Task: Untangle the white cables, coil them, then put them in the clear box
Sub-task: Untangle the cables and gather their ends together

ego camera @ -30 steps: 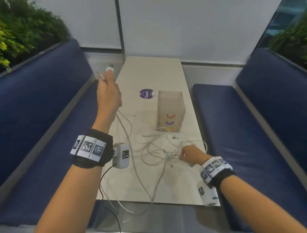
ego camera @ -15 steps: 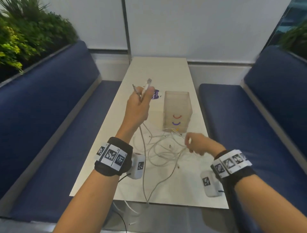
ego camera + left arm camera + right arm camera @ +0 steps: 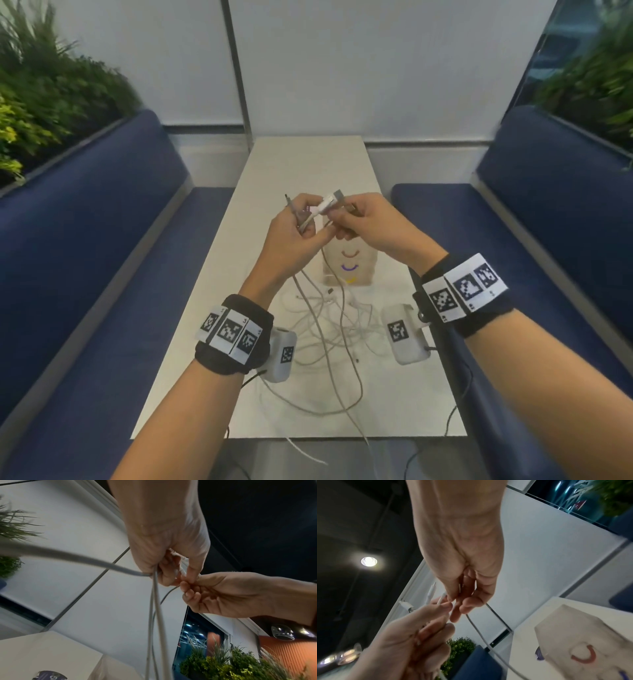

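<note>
Both hands are raised together above the table [image 3: 308, 164], in front of the clear box [image 3: 356, 274], which has a red and a purple curve on its near wall. My left hand [image 3: 310, 224] grips several white cable ends; a USB plug [image 3: 334, 198] and a thin plug [image 3: 287, 200] stick up from it. My right hand [image 3: 337, 224] pinches one cable end right against the left fingers. The white cables [image 3: 325, 318] hang down into a loose tangle on the table. In the wrist views the left hand [image 3: 171, 572] and right hand [image 3: 462, 601] meet fingertip to fingertip beside the box [image 3: 583, 639].
Blue benches [image 3: 85, 240] [image 3: 548, 222] run along both sides of the narrow table, with plants [image 3: 41, 102] behind them. One white cable loop [image 3: 305, 455] hangs over the table's near edge. Black wires trail from my wrist cameras.
My left hand swung from the far left to the centre with its cable ends. My right hand rose from the tangle on the table with a cable and joined the left hand.
</note>
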